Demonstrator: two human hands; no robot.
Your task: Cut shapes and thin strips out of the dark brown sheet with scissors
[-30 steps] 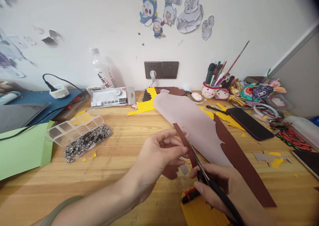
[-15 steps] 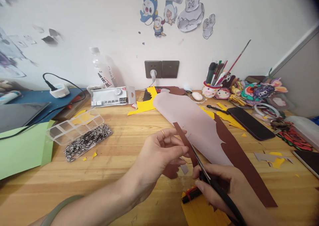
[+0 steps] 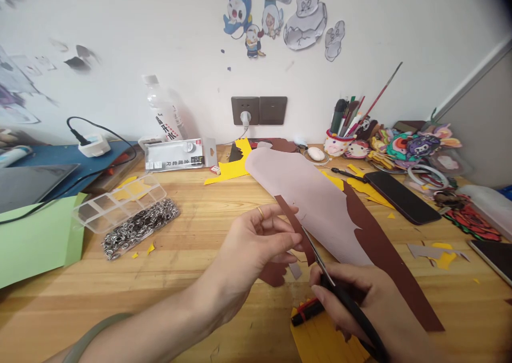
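Note:
My left hand [image 3: 256,245] pinches a narrow brown paper strip [image 3: 294,227] between thumb and fingers, above the wooden desk [image 3: 192,277]. A ring shows on one finger. My right hand [image 3: 360,299] grips black-handled scissors [image 3: 340,293], whose blades meet the lower end of the strip. Behind the strip lies a curled sheet, pale pink on one face and brown on the other [image 3: 320,203]. A small brown offcut [image 3: 274,272] lies under my left hand.
Yellow paper [image 3: 320,336] and a red-black pen [image 3: 306,312] lie under my right hand. At left are a clear compartment box [image 3: 120,203], metal eyelets [image 3: 140,227] and green paper [image 3: 36,240]. A phone [image 3: 402,197], pen cup [image 3: 338,141] and craft cutouts [image 3: 416,147] sit right.
The scissors and my right hand have shifted slightly along the strip's lower end. My left hand keeps its pinch on the strip; the view barely moves.

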